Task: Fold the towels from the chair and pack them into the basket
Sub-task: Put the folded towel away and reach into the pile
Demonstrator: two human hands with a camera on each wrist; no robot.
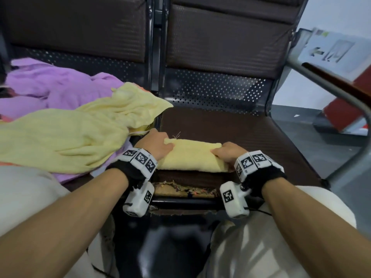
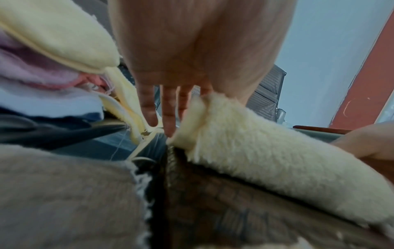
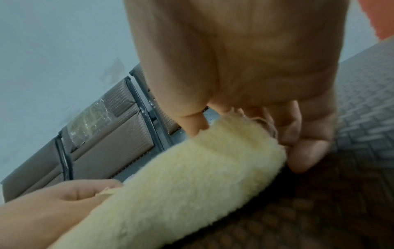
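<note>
While it lies on the chair seat (image 1: 230, 127), both hands, left hand (image 1: 155, 145) and right hand (image 1: 228, 153), pinch the folded yellow towel (image 1: 190, 157).

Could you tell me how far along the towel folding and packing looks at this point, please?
Done: one yellow towel lies folded into a compact strip on the brown chair seat. In hand: the left hand and right hand each grip an end of it. Left: a loose yellow towel and a purple towel lie unfolded on the next seat, and no basket is in view, so nothing visibly is packed.
</note>
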